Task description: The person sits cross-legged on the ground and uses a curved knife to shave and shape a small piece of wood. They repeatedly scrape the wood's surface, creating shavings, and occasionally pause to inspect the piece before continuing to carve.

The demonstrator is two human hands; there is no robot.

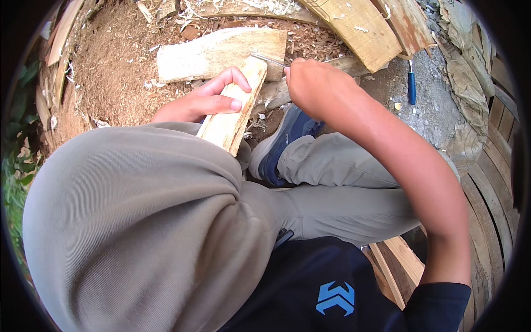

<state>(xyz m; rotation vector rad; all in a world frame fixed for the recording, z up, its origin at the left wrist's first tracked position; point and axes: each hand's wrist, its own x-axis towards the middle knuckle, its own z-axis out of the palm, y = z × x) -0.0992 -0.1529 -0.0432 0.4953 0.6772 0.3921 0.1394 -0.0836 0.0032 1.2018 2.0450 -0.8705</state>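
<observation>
Gripping a pale wood slab (232, 105), the left hand (202, 99) has its fingers (229, 74) curled over the slab's left edge and its thumb (218, 103) pressed flat on the face. The slab leans up off the grey trouser knee (144, 182), with its top end near a split log (218, 51) lying across the sawdust ground (110, 61). The right hand (312, 83) sits just right of the slab's top end, its fingers closed tight in a fist around a thin metal blade (269, 60); the blade's tip points left and meets the slab's upper corner. How much of the tool sits inside the fist cannot be told. Below that hand a blue shoe (282, 146) rests on the ground beside small wood offcuts (274, 94). Farther right, a blue-handled tool (411, 86) lies alone on grey gravel (437, 105), well apart from both hands. Broad planks (359, 27) lie across the top edge of the ground, and curved boards (492, 188) run down the right side.
</observation>
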